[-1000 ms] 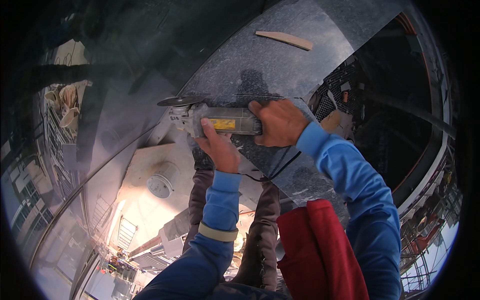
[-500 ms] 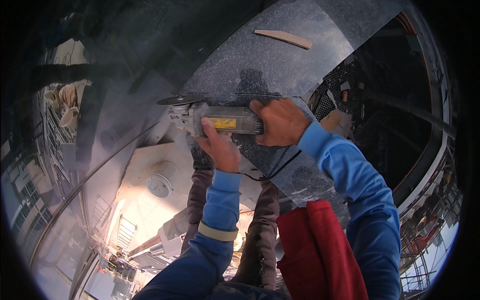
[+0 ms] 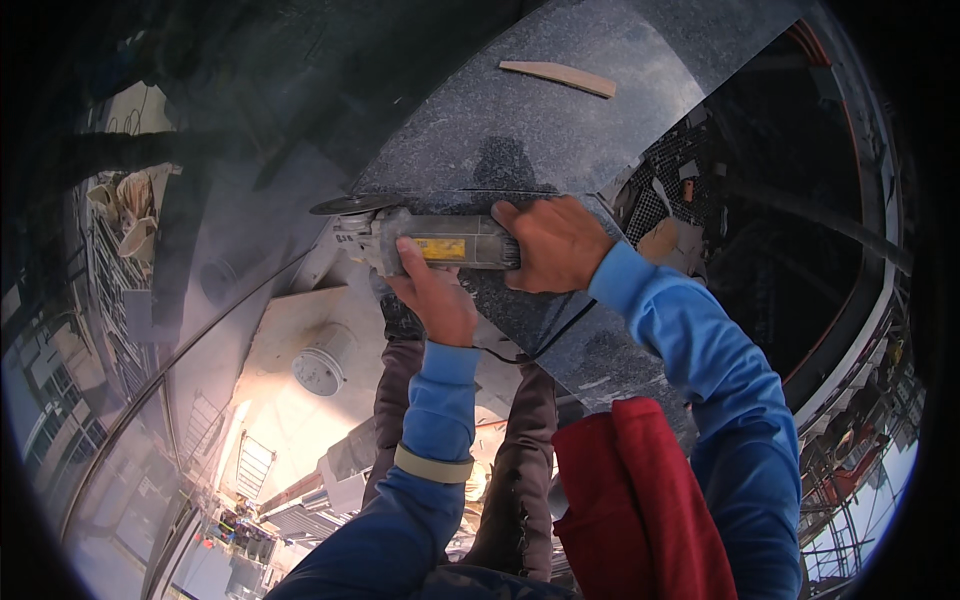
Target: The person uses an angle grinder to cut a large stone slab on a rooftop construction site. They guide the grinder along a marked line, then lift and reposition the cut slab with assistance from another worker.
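An angle grinder (image 3: 460,243) lies across my view, its disc (image 3: 352,205) at the left end and its rear end to the right. My left hand (image 3: 440,300) grips the body near the head from below, thumb up along the yellow label. Around the rear end is my right hand (image 3: 560,245), its fingers partly hidden. The disc is at the left edge of a grey speckled stone slab (image 3: 450,140), beside a dark seam; whether it touches the stone I cannot tell. A black cord (image 3: 545,345) runs below the tool.
A thin wooden wedge (image 3: 560,76) lies on the slab beyond the grinder. A white bucket (image 3: 320,370) stands on the floor below left. At right, past the slab's edge, is a dark opening with rubble and black mesh (image 3: 680,180). Red cloth (image 3: 640,500) hangs near my right arm.
The grinder and both hands have shifted slightly to the left. My grip on the tool looks the same.
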The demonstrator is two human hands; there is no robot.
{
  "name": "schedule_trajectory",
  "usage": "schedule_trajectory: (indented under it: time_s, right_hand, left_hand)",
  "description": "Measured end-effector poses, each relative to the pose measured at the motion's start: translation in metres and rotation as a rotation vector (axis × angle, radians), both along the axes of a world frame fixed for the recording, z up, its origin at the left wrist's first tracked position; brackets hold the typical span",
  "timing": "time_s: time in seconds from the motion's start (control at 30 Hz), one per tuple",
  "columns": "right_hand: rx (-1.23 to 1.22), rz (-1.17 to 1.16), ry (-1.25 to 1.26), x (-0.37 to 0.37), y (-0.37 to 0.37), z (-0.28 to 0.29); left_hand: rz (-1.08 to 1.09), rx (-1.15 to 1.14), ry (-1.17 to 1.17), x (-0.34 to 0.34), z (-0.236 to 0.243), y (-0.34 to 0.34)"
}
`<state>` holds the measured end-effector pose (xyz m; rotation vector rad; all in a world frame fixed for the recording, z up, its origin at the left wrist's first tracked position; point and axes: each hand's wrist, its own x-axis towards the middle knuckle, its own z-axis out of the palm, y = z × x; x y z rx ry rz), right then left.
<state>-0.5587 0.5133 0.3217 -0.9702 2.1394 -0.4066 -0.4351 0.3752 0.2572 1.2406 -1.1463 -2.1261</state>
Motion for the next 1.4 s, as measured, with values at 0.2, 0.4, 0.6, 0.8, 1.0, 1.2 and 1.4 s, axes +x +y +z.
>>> schedule_trajectory:
  time_s: [0.2, 0.4, 0.6, 0.8, 1.0, 1.2, 1.4]
  right_hand:
    - [0.015, 0.010, 0.000, -0.002, -0.001, 0.003]
    - [0.033, 0.010, -0.013, -0.004, -0.001, 0.008]
    - [0.033, 0.006, -0.015, -0.003, 0.001, 0.009]
    - [-0.012, -0.018, -0.008, -0.002, 0.001, 0.004]
    - [0.001, -0.018, -0.007, -0.002, 0.000, 0.006]
    - [0.049, -0.004, -0.027, -0.002, 0.003, 0.012]
    - [0.037, -0.001, -0.002, -0.002, 0.004, 0.014]
  left_hand:
    - [0.022, 0.018, -0.020, -0.001, 0.001, 0.001]
    - [0.014, 0.016, -0.013, -0.002, 0.006, 0.004]
    - [0.066, -0.012, -0.016, -0.004, 0.007, 0.007]
    - [0.005, 0.010, -0.018, -0.002, 0.005, 0.003]
    - [0.045, 0.028, -0.044, -0.005, 0.006, 0.003]
    - [0.059, -0.008, -0.019, -0.004, 0.010, 0.009]
    - [0.010, 0.024, 0.001, -0.002, 0.008, 0.007]
